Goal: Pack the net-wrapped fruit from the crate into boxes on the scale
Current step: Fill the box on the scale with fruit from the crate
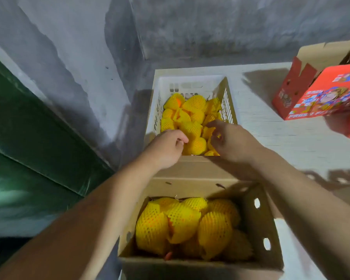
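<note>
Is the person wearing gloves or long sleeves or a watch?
No. The left hand and right hand are bare, with no gloves, rings or watch showing. Both forearms are bare too; no sleeve shows anywhere in the picture.

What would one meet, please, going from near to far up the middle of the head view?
Cardboard box of net-wrapped fruit → left hand and right hand → white crate → grey wall.
</note>
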Tool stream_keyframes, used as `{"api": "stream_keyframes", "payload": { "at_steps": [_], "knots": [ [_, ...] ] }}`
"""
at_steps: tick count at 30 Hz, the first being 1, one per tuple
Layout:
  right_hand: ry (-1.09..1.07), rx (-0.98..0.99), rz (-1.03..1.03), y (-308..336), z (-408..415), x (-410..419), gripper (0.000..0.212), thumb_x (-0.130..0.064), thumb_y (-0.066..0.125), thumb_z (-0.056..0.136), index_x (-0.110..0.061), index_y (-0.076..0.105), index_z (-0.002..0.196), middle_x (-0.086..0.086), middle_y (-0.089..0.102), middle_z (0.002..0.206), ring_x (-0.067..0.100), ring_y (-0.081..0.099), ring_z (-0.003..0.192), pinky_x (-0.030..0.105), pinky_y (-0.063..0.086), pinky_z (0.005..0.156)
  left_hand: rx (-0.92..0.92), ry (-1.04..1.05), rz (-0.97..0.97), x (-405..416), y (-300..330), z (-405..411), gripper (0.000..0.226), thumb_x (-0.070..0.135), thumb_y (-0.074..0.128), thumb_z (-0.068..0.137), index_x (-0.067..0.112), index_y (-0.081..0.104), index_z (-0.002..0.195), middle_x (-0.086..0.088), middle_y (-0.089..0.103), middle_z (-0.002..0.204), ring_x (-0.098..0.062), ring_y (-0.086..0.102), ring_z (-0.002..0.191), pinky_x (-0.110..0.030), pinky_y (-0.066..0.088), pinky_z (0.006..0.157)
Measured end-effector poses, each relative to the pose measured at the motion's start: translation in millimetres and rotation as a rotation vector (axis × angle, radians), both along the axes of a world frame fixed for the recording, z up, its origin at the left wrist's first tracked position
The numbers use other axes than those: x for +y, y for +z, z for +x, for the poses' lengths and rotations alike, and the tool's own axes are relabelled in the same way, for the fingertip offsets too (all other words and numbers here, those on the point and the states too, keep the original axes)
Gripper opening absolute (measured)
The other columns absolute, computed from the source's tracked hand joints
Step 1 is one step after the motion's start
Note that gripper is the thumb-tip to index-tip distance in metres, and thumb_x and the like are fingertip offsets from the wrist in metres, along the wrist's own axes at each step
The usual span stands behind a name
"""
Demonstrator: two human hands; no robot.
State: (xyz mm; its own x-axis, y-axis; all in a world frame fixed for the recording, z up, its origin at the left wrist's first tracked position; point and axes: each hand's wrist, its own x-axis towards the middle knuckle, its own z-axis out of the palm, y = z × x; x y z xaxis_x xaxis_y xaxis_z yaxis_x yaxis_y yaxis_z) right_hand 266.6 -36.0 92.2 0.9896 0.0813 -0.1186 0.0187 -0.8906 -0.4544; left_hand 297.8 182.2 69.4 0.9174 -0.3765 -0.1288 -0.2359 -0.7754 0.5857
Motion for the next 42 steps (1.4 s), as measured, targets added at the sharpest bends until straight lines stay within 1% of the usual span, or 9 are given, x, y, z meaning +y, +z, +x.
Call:
{"api": "stream_keyframes", "payload": {
  "at_steps": [6, 10, 13, 17, 21, 26, 30, 35, 42],
  "knots": [
    [0.123, 0.354, -0.213, -74, 102, -19, 0.073, -0.025, 0.056, 0.096, -0.03, 0.021, 0.16, 0.014, 0.062, 0.132, 0.04, 0.06, 0.117, 0.049, 0.055, 0.093, 0.254, 0.037, 0.29, -30, -53, 76, 0.065, 0.038, 0.056, 0.105, 0.025, 0.026, 0.162, -0.012, 0.029, 0.166, -0.038, 0.043, 0.144, -0.051, 0.042, 0.115],
    [0.112, 0.416, -0.322, -125, 124, -21, 0.078, -0.039, 0.07, 0.09, -0.023, 0.023, 0.15, 0.014, 0.043, 0.145, 0.043, 0.047, 0.131, 0.056, 0.049, 0.102, 0.308, 0.096, 0.37, -54, -79, 114, 0.097, 0.038, 0.064, 0.102, 0.03, -0.009, 0.166, -0.006, -0.004, 0.173, -0.043, 0.028, 0.153, -0.055, 0.039, 0.118],
    [0.164, 0.433, -0.39, -157, 116, -13, 0.093, -0.053, 0.077, 0.081, -0.025, 0.016, 0.145, 0.009, 0.019, 0.146, 0.043, 0.025, 0.142, 0.057, 0.045, 0.099, 0.3, 0.06, 0.352, -77, -103, 128, 0.087, 0.026, 0.069, 0.098, 0.026, 0.011, 0.162, -0.012, 0.018, 0.164, -0.044, 0.041, 0.142, -0.053, 0.044, 0.111],
    [0.14, 0.572, -0.412, -170, 122, -10, 0.101, -0.038, 0.084, 0.076, -0.029, 0.021, 0.154, 0.01, 0.019, 0.155, 0.048, 0.039, 0.137, 0.056, 0.051, 0.094, 0.181, 0.146, 0.261, -90, -132, 131, 0.068, 0.025, 0.077, 0.09, 0.021, 0.035, 0.143, -0.009, 0.036, 0.145, -0.043, 0.056, 0.125, -0.048, 0.047, 0.095],
    [0.133, 0.786, -0.473, -170, 126, -5, 0.111, -0.022, 0.082, 0.081, -0.021, 0.01, 0.165, 0.012, 0.003, 0.17, 0.048, 0.038, 0.143, 0.053, 0.05, 0.1, 0.21, 0.29, 0.171, -88, -146, 138, 0.097, 0.055, 0.085, 0.079, 0.022, 0.025, 0.147, -0.01, 0.043, 0.151, -0.041, 0.057, 0.127, -0.047, 0.05, 0.094],
    [0.176, 0.759, -0.48, -163, 131, -4, 0.12, -0.017, 0.084, 0.082, -0.014, -0.003, 0.164, 0.02, 0.008, 0.17, 0.048, 0.045, 0.14, 0.052, 0.05, 0.107, 0.215, 0.273, 0.244, -83, -149, 138, 0.093, 0.051, 0.081, 0.082, 0.031, 0.03, 0.156, -0.01, 0.031, 0.149, -0.042, 0.056, 0.126, -0.046, 0.049, 0.101],
    [0.251, 0.654, -0.488, -164, 133, -3, 0.1, -0.022, 0.079, 0.088, -0.012, 0.015, 0.164, 0.017, -0.007, 0.171, 0.047, 0.047, 0.138, 0.05, 0.051, 0.105, 0.223, 0.321, 0.263, -67, -138, 143, 0.096, 0.051, 0.084, 0.077, 0.028, 0.033, 0.155, -0.011, 0.024, 0.153, -0.04, 0.054, 0.128, -0.042, 0.047, 0.103],
    [0.336, 0.65, -0.537, -185, 132, -10, 0.076, -0.042, 0.056, 0.104, -0.018, 0.017, 0.164, 0.022, 0.011, 0.169, 0.044, 0.027, 0.151, 0.053, 0.033, 0.12, 0.274, 0.342, -0.115, -42, -101, 138, 0.095, 0.049, 0.085, 0.068, 0.028, 0.039, 0.148, -0.003, 0.058, 0.138, -0.03, 0.059, 0.125, -0.048, 0.053, 0.103],
    [0.312, 0.547, -0.431, -157, 121, -14, 0.105, -0.023, 0.087, 0.079, -0.02, 0.022, 0.161, 0.016, -0.005, 0.17, 0.044, 0.05, 0.136, 0.043, 0.053, 0.096, 0.362, 0.336, -0.367, -39, -30, 73, 0.114, 0.067, 0.086, 0.064, 0.03, 0.037, 0.16, 0.012, 0.049, 0.157, -0.014, 0.049, 0.141, -0.043, 0.043, 0.116]
  ]
}}
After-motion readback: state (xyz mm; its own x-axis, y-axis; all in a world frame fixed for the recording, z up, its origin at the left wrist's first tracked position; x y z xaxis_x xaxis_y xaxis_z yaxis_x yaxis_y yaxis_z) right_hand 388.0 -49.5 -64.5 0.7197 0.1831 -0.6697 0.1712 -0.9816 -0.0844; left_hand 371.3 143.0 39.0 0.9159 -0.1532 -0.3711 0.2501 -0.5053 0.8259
